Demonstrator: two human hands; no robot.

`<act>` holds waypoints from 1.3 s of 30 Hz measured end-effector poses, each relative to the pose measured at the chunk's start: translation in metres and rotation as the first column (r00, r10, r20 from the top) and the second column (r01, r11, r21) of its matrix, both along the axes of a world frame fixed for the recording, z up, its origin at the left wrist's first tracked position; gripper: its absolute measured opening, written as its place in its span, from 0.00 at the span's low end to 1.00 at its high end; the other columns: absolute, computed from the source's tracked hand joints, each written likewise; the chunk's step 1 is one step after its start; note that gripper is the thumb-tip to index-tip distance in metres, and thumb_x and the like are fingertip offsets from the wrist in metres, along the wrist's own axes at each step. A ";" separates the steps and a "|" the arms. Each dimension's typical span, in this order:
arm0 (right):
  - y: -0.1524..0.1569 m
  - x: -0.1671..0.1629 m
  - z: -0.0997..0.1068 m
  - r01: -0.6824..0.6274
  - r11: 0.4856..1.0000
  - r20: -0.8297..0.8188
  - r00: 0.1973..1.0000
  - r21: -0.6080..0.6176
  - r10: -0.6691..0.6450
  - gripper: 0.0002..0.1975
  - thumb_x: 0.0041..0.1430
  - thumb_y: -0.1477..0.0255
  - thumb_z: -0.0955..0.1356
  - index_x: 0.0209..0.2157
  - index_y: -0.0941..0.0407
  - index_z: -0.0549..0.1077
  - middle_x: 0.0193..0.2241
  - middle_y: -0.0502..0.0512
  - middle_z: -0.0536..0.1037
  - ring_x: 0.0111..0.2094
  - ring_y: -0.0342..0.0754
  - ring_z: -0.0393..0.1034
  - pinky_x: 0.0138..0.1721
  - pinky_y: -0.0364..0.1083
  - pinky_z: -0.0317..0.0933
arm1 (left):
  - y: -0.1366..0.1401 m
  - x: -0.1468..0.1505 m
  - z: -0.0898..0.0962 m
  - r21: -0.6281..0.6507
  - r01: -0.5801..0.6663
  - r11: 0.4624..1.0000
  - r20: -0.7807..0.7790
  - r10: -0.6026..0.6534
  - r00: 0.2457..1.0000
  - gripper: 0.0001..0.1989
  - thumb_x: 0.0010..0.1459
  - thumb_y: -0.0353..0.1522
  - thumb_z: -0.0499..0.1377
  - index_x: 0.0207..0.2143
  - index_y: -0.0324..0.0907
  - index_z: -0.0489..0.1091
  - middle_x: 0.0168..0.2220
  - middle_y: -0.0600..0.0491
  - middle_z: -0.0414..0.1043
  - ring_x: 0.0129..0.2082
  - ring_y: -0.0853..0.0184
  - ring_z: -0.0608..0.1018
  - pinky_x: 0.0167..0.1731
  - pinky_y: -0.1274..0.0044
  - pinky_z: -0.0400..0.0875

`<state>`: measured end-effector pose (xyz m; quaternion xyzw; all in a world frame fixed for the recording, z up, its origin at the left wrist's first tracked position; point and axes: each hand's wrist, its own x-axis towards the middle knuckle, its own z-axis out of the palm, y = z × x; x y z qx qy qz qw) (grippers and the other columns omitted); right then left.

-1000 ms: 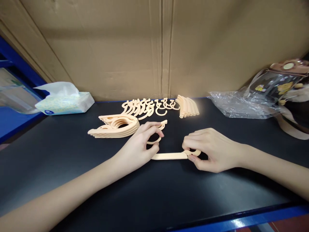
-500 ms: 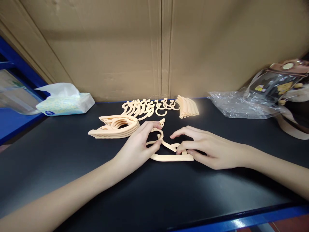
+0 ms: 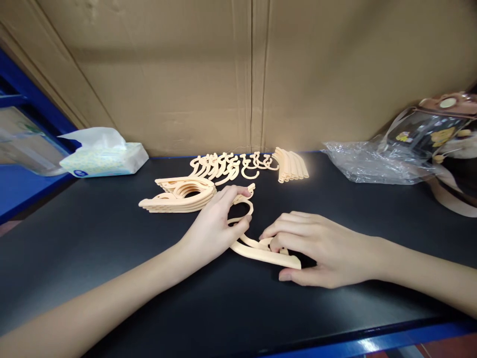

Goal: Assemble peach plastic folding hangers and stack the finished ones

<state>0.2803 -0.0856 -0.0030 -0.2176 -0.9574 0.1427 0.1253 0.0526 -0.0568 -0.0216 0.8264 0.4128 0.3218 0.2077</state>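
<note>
Head view, left to right: tissue pack [image 3: 106, 158] far left on the black table [image 3: 112, 278]. Hanger stack [image 3: 179, 195] lies left of centre, a hook row [image 3: 231, 165] and bar stack [image 3: 292, 165] beyond it. Left hand [image 3: 212, 223], fingers curled, pinches a hook [image 3: 242, 206]. Right hand [image 3: 320, 248], half closed, presses the hanger piece [image 3: 266, 254] flat on the table near centre. Plastic bag [image 3: 372, 161] far right.
</note>
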 end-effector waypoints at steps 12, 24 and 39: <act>-0.001 -0.003 -0.005 -0.033 0.993 -0.125 0.992 -0.112 0.019 0.12 0.57 0.67 0.70 0.40 0.56 0.66 0.41 0.55 0.74 0.43 0.47 0.66 0.44 0.46 0.61 | 0.003 0.000 0.000 -0.030 0.019 0.999 0.019 -0.018 1.000 0.16 0.54 0.28 0.56 0.46 0.44 0.63 0.49 0.49 0.67 0.52 0.60 0.69 0.54 0.63 0.64; 0.000 -0.001 -0.005 0.036 0.996 -0.112 0.993 -0.078 -0.044 0.17 0.56 0.79 0.63 0.49 0.57 0.65 0.43 0.57 0.74 0.42 0.47 0.66 0.44 0.48 0.61 | 0.005 -0.001 -0.003 -0.020 0.032 0.999 0.028 -0.031 0.999 0.14 0.57 0.29 0.56 0.46 0.45 0.63 0.49 0.50 0.67 0.52 0.60 0.69 0.54 0.64 0.63; 0.009 0.002 -0.012 0.148 0.987 -0.129 0.979 -0.062 -0.155 0.13 0.59 0.80 0.62 0.45 0.55 0.70 0.46 0.57 0.68 0.41 0.44 0.66 0.42 0.44 0.63 | 0.002 0.001 0.003 -0.013 0.166 0.986 -0.143 -0.167 0.976 0.10 0.56 0.32 0.59 0.42 0.45 0.68 0.49 0.51 0.68 0.52 0.61 0.68 0.52 0.68 0.63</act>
